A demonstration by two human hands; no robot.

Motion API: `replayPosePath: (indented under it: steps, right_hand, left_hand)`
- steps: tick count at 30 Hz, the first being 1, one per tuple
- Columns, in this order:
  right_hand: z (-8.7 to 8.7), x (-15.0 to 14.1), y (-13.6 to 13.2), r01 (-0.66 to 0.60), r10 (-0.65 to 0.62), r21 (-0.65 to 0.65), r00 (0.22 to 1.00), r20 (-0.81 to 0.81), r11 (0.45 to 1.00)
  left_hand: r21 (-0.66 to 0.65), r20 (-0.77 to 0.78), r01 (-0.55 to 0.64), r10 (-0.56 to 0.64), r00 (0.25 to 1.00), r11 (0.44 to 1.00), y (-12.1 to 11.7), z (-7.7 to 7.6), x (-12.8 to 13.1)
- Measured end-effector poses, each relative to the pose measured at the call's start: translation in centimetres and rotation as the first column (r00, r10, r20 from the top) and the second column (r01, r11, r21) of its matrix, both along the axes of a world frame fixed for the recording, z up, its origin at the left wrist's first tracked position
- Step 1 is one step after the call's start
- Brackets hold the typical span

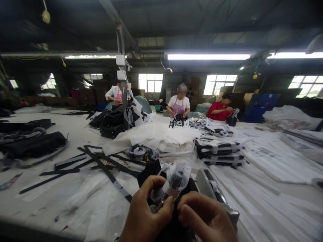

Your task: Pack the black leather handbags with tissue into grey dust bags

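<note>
Plastic-wrapped bundle (178, 176) in left hand (147, 213), right hand (205, 215) just beside, black straps (101, 165) beyond.

Our left hand (146, 211) and right hand (208, 215) face each other, low in view.
On the left, we arch the index finger (154, 181) and bring it and the thumb (165, 209) together in a pinch, the thumb angled up to the right; on the right, we curl the fingers (193, 200) inward, the thumb bent just beneath them, their tips just beside our left thumb.
</note>
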State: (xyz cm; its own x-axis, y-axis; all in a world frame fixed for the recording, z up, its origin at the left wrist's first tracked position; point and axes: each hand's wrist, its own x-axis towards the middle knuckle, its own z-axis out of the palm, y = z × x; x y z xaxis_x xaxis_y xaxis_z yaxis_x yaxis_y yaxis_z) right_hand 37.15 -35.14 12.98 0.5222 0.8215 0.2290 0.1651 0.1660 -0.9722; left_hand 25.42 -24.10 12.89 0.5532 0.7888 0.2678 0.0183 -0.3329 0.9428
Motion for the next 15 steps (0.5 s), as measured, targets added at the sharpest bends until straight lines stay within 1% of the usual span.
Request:
replayPosePath:
  steps: [4,7,10,12,15]
  right_hand:
    - [0.1,-0.3,1.3,0.068,-0.06,-0.065,0.992,0.11,0.996]
    - [0.1,-0.2,1.4,0.1,-0.086,-0.115,0.989,0.121,0.988]
    - [0.2,0.0,1.4,0.106,-0.088,-0.16,0.99,0.112,0.982]
    - [0.1,0.4,1.5,0.087,-0.072,-0.19,0.994,0.084,0.978]
    - [-0.5,1.3,1.5,-0.031,0.03,-0.183,1.0,-0.003,0.983]
  left_hand:
    - [0.035,-0.003,0.009,-0.009,1.0,0.999,-0.2,0.1,0.0]
    - [0.074,0.012,0.035,-0.036,0.999,0.997,0.0,0.0,-0.1]
    - [0.065,0.004,0.093,-0.094,0.996,0.994,0.4,-0.1,-0.2]
    - [0.036,-0.013,0.132,-0.132,0.991,0.991,0.7,0.0,-0.4]
    - [-0.03,-0.024,0.195,-0.195,0.98,0.98,1.1,0.2,-0.6]
